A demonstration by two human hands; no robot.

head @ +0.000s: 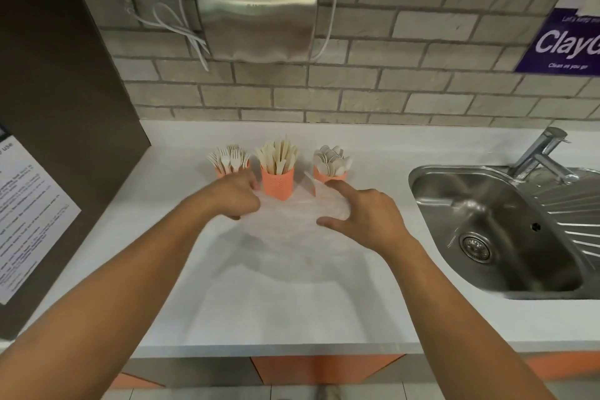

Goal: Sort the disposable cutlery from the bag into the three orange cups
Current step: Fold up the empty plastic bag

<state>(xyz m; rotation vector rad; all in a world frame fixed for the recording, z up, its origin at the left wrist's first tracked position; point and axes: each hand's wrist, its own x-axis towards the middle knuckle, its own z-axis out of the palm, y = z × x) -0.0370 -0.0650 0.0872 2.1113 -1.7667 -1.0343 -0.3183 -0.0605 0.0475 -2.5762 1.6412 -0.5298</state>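
Three orange cups stand in a row at the back of the white counter. The left cup holds forks, the middle cup holds knives, and the right cup holds spoons. A clear plastic bag hangs blurred between my hands, just in front of the cups. My left hand pinches the bag's left edge with curled fingers. My right hand is at the bag's right edge, index finger and thumb spread; whether it grips the film is unclear. No cutlery shows inside the bag.
A steel sink with a tap lies to the right. A metal dispenser with a white cable hangs on the brick wall. A dark panel with a paper notice stands at the left. The counter edge is near me.
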